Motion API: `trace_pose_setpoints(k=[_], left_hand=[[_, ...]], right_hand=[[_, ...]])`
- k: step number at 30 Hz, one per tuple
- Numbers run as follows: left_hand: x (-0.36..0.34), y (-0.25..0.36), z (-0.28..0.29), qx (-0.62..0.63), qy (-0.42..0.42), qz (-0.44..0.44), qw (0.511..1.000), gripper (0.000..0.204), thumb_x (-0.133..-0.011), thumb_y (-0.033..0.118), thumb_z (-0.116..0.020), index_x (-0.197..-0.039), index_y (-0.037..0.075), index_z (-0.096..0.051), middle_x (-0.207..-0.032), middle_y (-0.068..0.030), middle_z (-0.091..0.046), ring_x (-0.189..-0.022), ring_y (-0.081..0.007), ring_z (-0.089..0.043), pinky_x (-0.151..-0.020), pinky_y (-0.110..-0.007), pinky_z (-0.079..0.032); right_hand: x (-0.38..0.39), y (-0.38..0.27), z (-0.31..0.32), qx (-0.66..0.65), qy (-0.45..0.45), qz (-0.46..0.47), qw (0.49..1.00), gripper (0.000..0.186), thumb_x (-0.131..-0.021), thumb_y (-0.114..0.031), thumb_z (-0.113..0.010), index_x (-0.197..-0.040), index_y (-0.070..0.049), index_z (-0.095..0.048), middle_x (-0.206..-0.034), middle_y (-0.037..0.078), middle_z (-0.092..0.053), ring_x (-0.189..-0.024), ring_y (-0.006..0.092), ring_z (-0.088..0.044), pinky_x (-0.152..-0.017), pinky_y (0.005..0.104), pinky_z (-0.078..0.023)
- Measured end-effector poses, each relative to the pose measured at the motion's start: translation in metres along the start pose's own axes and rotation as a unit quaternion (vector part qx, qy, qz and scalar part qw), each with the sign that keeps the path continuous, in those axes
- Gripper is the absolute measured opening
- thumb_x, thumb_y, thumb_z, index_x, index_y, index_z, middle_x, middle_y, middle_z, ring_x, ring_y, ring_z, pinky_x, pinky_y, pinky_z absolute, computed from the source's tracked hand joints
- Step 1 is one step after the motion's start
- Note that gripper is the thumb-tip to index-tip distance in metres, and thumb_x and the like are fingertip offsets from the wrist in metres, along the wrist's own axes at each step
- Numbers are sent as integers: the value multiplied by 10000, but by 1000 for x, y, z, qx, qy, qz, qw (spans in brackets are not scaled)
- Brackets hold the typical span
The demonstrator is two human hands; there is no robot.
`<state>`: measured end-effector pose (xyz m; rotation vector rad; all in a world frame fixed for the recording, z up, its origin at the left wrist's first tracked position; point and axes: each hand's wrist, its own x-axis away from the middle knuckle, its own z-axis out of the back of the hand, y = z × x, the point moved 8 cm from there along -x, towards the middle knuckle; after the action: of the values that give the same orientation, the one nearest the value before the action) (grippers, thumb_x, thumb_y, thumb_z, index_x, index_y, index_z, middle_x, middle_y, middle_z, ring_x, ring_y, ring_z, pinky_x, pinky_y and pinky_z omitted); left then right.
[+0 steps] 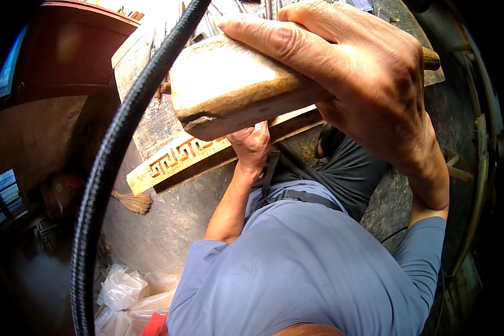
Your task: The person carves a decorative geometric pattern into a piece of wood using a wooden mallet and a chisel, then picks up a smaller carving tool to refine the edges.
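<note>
- Two hands at a workbench [134, 61].
- R hand [364, 73] raised close to cam, fingers wrapped tight round a worn wooden mallet [229, 89].
- L hand [252, 143] lower, fingers curled at the carved fretwork strip [176, 159] on the bench edge; what it holds is hidden by the mallet.
- Black hose [115, 145] crosses left; small brush [133, 201] below the strip.

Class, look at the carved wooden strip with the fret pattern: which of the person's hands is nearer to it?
Left. The left hand rests at the carved strip, apparently touching its edge. The right hand is raised above it, gripping a wooden mallet close to the camera.
</note>
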<state>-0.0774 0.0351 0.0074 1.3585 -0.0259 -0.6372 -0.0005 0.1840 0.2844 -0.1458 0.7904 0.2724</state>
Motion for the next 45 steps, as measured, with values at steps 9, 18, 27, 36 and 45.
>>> trace_pose_setpoints(k=[9, 18, 27, 36, 45], left_hand=[[0, 0, -1, 14, -6, 14, 1000, 224, -1089, 38, -729, -1297, -22, -672, -1038, -112, -808, -894, -176, -804, -835, -329, -689], [-1, 11, 2, -23, 18, -2, 1000, 166, -1074, 47, -759, -1215, -8, -691, -964, -90, -815, -852, -140, -787, -785, -296, -652], [-5, 46, -4, -84, 31, -96, 991, 174, -997, -4, -790, -1153, 4, -715, -903, -129, -799, -751, -198, -755, -718, -329, -590], [-8, 49, -12, -139, 14, -112, 984, 188, -987, 47, -841, -999, 56, -654, -794, -126, -719, -647, -318, -724, -621, -394, -573], [-4, 40, -15, -202, -29, -107, 973, 192, -978, 50, -851, -1113, 65, -715, -902, -120, -757, -739, -251, -775, -700, -357, -604]], right_hand=[[1, 2, 0, 12, 6, 5, 1000, 504, -858, -179, -798, -1361, -165, -792, -1041, 106, -802, -871, 200, -793, -697, 331, -648], [1, 3, 6, 44, 10, 18, 999, 468, -890, -170, -775, -1358, -163, -789, -1043, 107, -806, -866, 183, -793, -682, 321, -650], [0, 2, 8, 102, 20, 49, 993, 434, -922, -161, -753, -1355, -162, -787, -1044, 109, -810, -861, 167, -794, -667, 311, -651], [-2, 6, 5, 114, 13, 28, 993, 390, -950, -210, -753, -1338, -199, -799, -946, 49, -785, -781, 145, -759, -619, 325, -628], [8, 20, 10, 79, 83, 11, 993, 385, -972, -253, -773, -1356, -232, -800, -840, 15, -756, -716, 140, -731, -616, 345, -617]])
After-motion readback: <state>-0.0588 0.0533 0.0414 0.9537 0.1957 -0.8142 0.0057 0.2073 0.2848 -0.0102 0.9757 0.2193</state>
